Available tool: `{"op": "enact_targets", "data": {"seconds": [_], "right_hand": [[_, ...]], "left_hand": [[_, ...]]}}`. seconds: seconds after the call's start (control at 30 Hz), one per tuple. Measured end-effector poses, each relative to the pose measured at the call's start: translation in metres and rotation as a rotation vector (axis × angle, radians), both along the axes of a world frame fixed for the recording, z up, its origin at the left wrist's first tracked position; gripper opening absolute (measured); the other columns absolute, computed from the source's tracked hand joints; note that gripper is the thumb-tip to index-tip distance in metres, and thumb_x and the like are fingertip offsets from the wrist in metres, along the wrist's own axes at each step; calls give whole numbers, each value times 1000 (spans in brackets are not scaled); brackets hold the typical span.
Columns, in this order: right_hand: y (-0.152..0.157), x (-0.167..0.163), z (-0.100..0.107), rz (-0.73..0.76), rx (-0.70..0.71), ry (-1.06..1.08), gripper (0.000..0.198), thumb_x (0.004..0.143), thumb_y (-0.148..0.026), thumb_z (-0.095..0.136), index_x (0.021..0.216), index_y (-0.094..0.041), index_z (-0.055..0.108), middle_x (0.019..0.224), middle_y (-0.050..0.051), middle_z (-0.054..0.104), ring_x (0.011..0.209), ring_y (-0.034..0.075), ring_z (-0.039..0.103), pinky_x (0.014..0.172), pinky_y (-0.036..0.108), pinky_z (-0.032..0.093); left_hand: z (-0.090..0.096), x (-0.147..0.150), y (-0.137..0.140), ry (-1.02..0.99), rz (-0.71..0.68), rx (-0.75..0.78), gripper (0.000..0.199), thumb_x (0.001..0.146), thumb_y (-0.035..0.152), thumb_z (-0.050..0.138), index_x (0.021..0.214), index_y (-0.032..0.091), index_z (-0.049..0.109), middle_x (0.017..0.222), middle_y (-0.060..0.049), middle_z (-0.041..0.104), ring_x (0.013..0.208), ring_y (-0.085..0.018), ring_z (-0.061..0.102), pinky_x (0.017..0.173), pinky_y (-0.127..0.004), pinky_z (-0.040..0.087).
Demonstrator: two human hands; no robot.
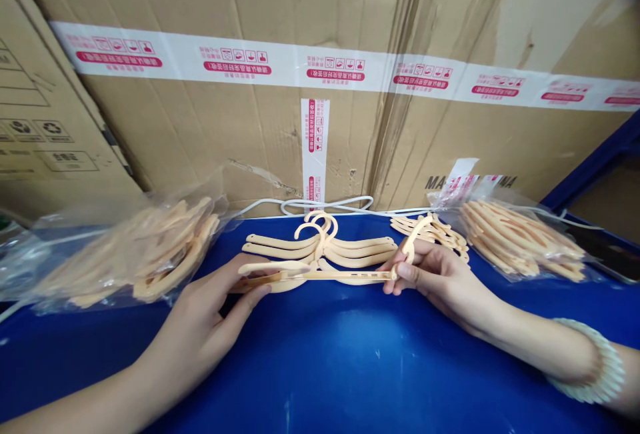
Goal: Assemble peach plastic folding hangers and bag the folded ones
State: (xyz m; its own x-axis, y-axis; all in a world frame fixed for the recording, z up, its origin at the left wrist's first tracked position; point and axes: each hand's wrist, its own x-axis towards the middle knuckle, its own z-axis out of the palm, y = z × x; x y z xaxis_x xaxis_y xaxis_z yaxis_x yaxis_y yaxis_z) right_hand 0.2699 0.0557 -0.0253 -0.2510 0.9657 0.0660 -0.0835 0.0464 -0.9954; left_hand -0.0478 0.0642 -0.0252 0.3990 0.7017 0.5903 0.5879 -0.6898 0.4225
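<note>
Between my two hands a beige plastic folding hanger (333, 275) is stretched out sideways, seen edge-on. The fingers and thumb of my left hand (210, 304) pinch its arms at the left end. My right hand (443, 277) is closed on the other end, where the hook (420, 229) sticks up past the fingers. Just behind lie several assembled beige hangers (360, 247), overlapping with their hooks pointing away from me. A heap of loose beige hooks (453, 237) sits beyond my right hand, partly hidden by it.
A clear bag of beige hanger parts (170, 247) lies at left, another bag (520, 237) at right. A white cable (325, 205) runs along the back of the blue table (350, 367). Large cardboard boxes (225, 127) wall off the far side. A dark phone-like object (610, 254) lies far right.
</note>
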Motion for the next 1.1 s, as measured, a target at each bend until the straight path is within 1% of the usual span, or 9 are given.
{"op": "enact_targets", "data": {"seconds": [0.17, 0.37, 0.5, 0.67, 0.9, 1.1], "right_hand": [[-1, -1, -3, -53, 70, -69, 30, 80, -43, 78, 79, -20, 59, 68, 3, 72, 62, 17, 68, 61, 30, 54], [-4, -3, -3, -87, 128, -79, 29, 81, -42, 77, 77, -21, 57, 69, 1, 71, 59, 15, 67, 57, 28, 53], [-6, -3, -1, -115, 143, -134, 31, 82, -45, 75, 78, -22, 56, 67, 1, 70, 59, 16, 66, 57, 29, 53], [-7, -3, 0, -135, 153, -161, 33, 81, -49, 74, 77, -22, 56, 66, 2, 71, 58, 16, 66, 57, 28, 54], [-9, -4, 1, -182, 168, -175, 36, 79, -51, 75, 76, -21, 56, 62, 2, 70, 55, 16, 65, 55, 27, 53], [-10, -6, 2, -214, 186, -174, 37, 78, -52, 76, 73, -22, 55, 58, 1, 69, 53, 15, 64, 55, 27, 53]], "left_hand": [[-3, -3, -1, 9, -50, -16, 12, 96, 26, 53, 106, 27, 60, 99, 0, 72, 87, -18, 72, 78, -26, 62], [-4, -3, -1, -14, -57, -21, 10, 96, 28, 56, 104, 29, 59, 94, 3, 73, 82, -16, 74, 74, -21, 61], [-4, -2, 0, -6, -65, -28, 12, 95, 26, 56, 106, 30, 60, 96, 3, 73, 84, -17, 73, 73, -24, 61], [-7, -4, 1, 10, -82, -81, 14, 95, 22, 55, 107, 28, 62, 101, 1, 72, 92, -18, 71, 80, -28, 59], [-9, -6, 0, 14, -100, -66, 15, 97, 23, 54, 109, 27, 62, 100, 2, 70, 89, -15, 69, 81, -25, 56], [-7, -6, -1, 42, -117, -104, 15, 98, 23, 51, 108, 28, 62, 102, 2, 69, 93, -14, 69, 83, -24, 54]]}}
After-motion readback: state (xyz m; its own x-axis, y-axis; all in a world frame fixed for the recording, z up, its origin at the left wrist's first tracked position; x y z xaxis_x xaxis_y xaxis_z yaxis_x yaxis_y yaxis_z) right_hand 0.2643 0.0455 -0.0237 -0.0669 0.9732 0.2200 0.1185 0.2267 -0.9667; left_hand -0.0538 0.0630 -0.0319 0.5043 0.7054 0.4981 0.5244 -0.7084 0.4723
